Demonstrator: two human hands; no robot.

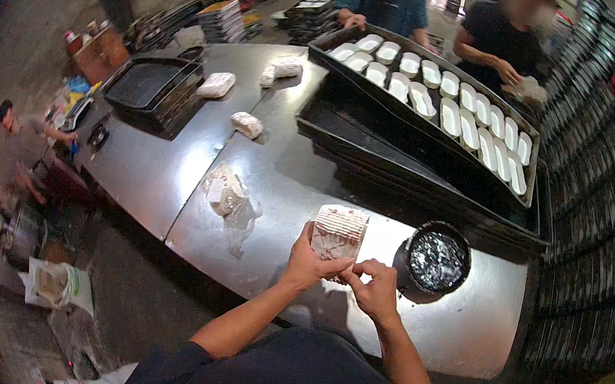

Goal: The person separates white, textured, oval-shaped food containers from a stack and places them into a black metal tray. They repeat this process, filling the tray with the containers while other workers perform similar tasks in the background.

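Note:
My left hand [304, 263] is wrapped around a plastic-wrapped stack of white paper baking cups [339, 227], held upright over the metal table [280, 165]. Faint reddish print shows on the wrap. At the lower end of the stack, the fingers of my right hand [377, 293] are pinched together on its wrap. Just right of my hands stands a round black pot [405, 261] with dark, shiny contents. To the left lies an opened pack of paper cups [222, 189], its clear plastic [241, 222] crumpled beside it.
A large black tray [410, 119] with rows of white oval paper cups lies across the far right. More wrapped packs [217, 84] are on the table, near black pans [153, 98]. Two people [383, 4] stand opposite. Stacked trays [592, 214] rise at right.

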